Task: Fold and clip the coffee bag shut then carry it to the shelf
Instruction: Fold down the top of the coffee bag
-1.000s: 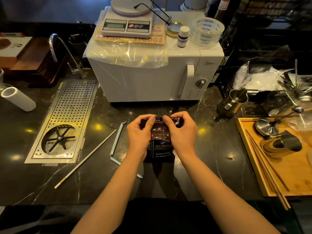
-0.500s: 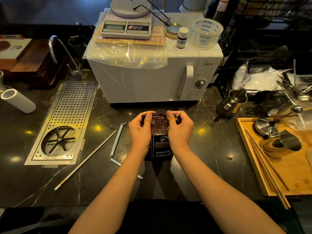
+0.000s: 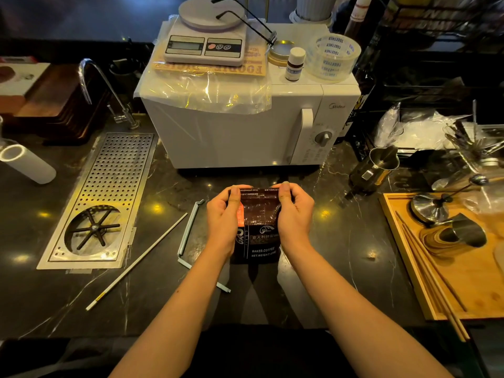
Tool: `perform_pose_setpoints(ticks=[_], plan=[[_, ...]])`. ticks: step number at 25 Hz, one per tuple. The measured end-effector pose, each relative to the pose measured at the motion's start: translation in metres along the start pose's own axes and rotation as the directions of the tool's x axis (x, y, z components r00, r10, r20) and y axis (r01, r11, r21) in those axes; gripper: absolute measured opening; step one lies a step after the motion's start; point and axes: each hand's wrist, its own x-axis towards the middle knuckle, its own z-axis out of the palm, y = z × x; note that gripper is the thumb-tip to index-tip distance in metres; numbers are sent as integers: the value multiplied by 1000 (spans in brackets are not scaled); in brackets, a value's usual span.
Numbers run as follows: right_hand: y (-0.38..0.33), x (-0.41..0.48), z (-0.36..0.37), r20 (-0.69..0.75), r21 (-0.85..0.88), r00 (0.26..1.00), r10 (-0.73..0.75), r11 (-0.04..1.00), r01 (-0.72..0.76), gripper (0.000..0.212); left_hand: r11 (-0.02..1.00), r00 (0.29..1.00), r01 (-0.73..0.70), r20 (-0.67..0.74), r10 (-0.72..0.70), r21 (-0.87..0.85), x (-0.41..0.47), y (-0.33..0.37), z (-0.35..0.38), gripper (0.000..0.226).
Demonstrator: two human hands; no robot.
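A dark coffee bag [image 3: 260,227] with white print stands on the black marble counter in front of the microwave. My left hand [image 3: 222,218] grips its upper left corner and my right hand [image 3: 294,215] grips its upper right corner, thumbs pressed on the folded-over top flap. A long grey bag clip [image 3: 188,231], hinged open in an L shape, lies on the counter just left of my left wrist. A thin white stick [image 3: 136,264] lies further left of it.
A white microwave [image 3: 245,126] with a scale [image 3: 206,40] on top stands right behind the bag. A perforated steel drain tray [image 3: 109,192] lies to the left. A steel pitcher [image 3: 377,169] and a wooden tray [image 3: 463,282] with tools sit to the right.
Both hands have shifted slightly away from me along the bag's top, rolling the flap down. More of the bag's printed lower front shows now. The clip has stayed put.
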Motion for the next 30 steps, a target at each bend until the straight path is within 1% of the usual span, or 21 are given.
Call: perform_pose_setpoints(ticks=[2, 3, 5, 7, 9, 10, 11, 13, 16, 19, 21, 24, 26, 28, 30], plan=[[0, -1, -4, 16, -3, 1000, 10, 1000, -10, 27, 999, 998, 35, 49, -34, -21, -3, 3, -4, 26], [0, -3, -7, 24, -20, 1000, 2, 1000, -2, 27, 999, 997, 41, 68, -41, -2, -5, 4, -7, 24], [0, -9, -15, 58, -72, 997, -41, 996, 45, 28, 993, 997, -2, 81, -8, 119, -12, 9, -14, 19], [-2, -14, -24, 120, -118, 989, -81, 988, 95, 27, 945, 987, -135, 124, 102, 298, -14, 16, -24, 18], [-6, -15, -31, 195, -127, 974, -119, 981, 145, 21, 819, 945, -315, 240, 222, 481, -12, 24, -30, 21], [-9, -14, -34, 227, -134, 963, -144, 975, 178, 18, 749, 918, -387, 301, 258, 538, -10, 29, -31, 20], [-11, -13, -37, 254, -154, 951, -174, 964, 217, 15, 705, 898, -433, 339, 281, 562, -8, 32, -29, 16], [-15, -10, -42, 302, -220, 920, -248, 921, 321, 9, 680, 880, -470, 356, 314, 563, -7, 35, -25, 9], [-23, 1, -45, 415, -309, 842, -345, 817, 487, 6, 648, 860, -510, 350, 371, 566, -6, 35, -22, 4], [-29, 15, -42, 563, -345, 737, -374, 704, 621, 8, 629, 845, -534, 366, 389, 565, 0, 35, -21, 4], [-32, 21, -39, 630, -368, 689, -357, 644, 671, 8, 602, 840, -542, 378, 389, 586, 6, 36, -20, 5], [-34, 22, -35, 662, -417, 664, -347, 565, 712, 7, 546, 830, -557, 405, 384, 626, 11, 39, -23, 5], [-34, 21, -31, 667, -447, 646, -371, 494, 745, 5, 524, 822, -569, 458, 339, 634, 12, 43, -25, 6], [-34, 23, -28, 654, -453, 653, -381, 495, 742, 5, 509, 815, -572, 514, 266, 643, 17, 50, -27, 8], [-34, 25, -28, 639, -454, 669, -379, 517, 726, 7, 464, 794, -597, 565, 224, 655, 24, 56, -31, 9]])
